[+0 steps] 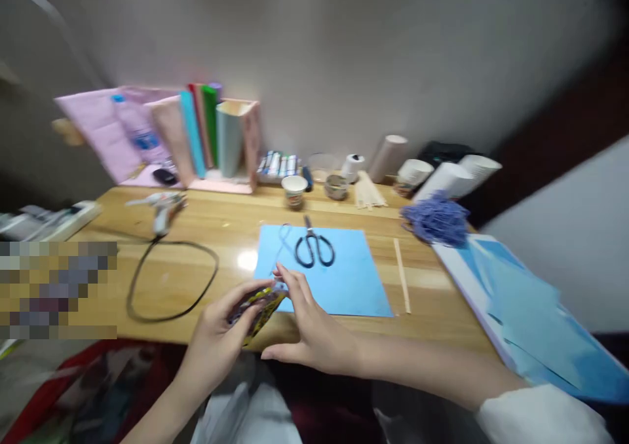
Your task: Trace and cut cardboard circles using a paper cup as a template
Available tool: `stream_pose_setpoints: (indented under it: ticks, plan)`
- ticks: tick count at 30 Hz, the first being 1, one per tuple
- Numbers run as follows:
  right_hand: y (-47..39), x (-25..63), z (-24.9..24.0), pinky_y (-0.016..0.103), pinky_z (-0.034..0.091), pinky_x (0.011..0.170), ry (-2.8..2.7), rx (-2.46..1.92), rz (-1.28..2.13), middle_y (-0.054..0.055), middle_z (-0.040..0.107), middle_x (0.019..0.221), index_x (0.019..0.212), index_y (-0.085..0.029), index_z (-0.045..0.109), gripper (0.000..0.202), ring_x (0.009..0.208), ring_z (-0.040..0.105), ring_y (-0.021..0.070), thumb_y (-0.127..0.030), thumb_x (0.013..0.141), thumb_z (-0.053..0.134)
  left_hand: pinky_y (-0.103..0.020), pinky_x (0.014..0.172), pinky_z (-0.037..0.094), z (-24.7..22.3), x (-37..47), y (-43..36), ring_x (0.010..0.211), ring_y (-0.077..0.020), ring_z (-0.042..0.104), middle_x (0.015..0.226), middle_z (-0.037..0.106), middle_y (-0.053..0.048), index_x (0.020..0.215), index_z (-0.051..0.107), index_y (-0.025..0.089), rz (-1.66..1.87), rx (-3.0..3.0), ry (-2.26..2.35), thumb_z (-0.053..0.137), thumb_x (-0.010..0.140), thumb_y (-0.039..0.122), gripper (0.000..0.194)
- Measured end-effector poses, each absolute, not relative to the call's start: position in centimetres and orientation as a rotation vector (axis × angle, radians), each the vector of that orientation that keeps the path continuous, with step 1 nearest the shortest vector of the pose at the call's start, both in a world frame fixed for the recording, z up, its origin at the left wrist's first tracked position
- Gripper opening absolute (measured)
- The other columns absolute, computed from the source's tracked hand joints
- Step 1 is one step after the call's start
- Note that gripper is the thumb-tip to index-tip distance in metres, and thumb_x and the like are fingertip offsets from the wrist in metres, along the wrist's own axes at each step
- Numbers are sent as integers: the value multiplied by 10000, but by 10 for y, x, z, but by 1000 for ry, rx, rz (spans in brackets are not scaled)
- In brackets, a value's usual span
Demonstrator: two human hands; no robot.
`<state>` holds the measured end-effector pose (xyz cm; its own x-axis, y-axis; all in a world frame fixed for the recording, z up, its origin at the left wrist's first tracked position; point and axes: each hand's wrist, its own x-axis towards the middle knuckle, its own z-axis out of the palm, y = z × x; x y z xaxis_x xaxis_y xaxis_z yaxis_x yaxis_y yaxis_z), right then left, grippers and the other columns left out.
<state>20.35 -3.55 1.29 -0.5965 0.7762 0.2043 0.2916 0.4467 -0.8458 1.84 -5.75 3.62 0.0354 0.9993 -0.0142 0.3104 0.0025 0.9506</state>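
In front of my body, my left hand (223,333) is closed around a small yellow-and-dark patterned piece (263,316), tilted, its kind unclear. My right hand (314,326) has its fingers stretched out, their tips at the piece's upper end, and its thumb stands apart below. From that end a thin bluish strand (281,251) runs up onto a blue sheet (351,280). Black-handled scissors (314,244) lie on the sheet, just beyond my fingertips. My left fingers hide part of the piece.
A glue gun (164,211) with a looped black cable (211,287) lies at left. A paper cup (295,192), sticks (368,192) and a thread spool (352,167) stand behind. Purple yarn (437,220) and blue sheets (535,313) are at right; a wooden strip (401,277) lies nearer.
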Motion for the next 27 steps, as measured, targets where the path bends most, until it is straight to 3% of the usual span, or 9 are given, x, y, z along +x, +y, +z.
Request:
stream_pose_setpoints:
  ticks: [5,8,11,14,17,20,23,27]
  plan:
    - [-63,128,9,452,361,1087,-2379,-580,1334,120,310,1433,1499,-304,55,927,1330,355,262,-197,774,623,-374,893,526,13,-142,-168,986,-261,648,1067,701,-50,1007,688,229,1156,1004,2095,672,703,422,361]
    - [-68,102,12,451,439,1024,-2526,-447,1419,110,424,1372,1480,-322,193,806,1245,466,259,-192,792,593,-323,782,556,-15,-228,-212,976,-240,645,1073,693,-54,1026,664,204,1348,574,2417,665,693,312,350]
    - [-72,80,13,460,480,969,-2572,-350,1457,93,512,1296,1419,-353,345,678,1172,526,262,-185,803,572,-279,707,550,-53,-283,-233,860,-195,661,954,705,-83,907,653,130,1385,166,2552,634,712,133,196]
    - [-84,41,0,466,482,950,-2504,-311,1548,88,559,1224,1347,-351,453,586,1114,553,257,-176,798,559,-291,658,545,-94,-306,-241,711,-152,648,842,685,-58,879,633,102,1347,-36,2525,625,794,152,99]
    - [-109,-27,-35,449,458,966,-2373,-369,1773,83,596,1148,1201,-276,579,437,1095,558,241,-151,785,533,-341,726,545,-130,-311,-247,832,-158,628,996,635,-63,1043,591,121,1347,-165,2495,567,885,295,236]
    - [-140,-110,-84,391,437,972,-2215,-572,2167,66,625,1102,1041,-212,650,335,1030,587,217,-107,740,547,-383,782,536,-158,-313,-251,931,-192,607,1108,594,-81,1136,556,140,1370,-236,2455,552,892,328,308]
    - [-164,-179,-130,378,407,983,-2191,-710,2286,76,646,1041,960,-163,662,249,1035,586,230,-121,742,548,-392,792,533,-179,-322,-251,946,-198,604,1122,588,-84,1145,552,141,1381,-273,2400,555,890,323,313]
    - [-176,-233,-165,365,476,849,-2116,-880,2449,56,660,904,962,-152,635,229,955,609,213,-172,816,459,-396,800,530,-198,-343,-246,952,-196,603,1127,588,-87,1147,551,142,1387,-271,2369,554,891,318,311]
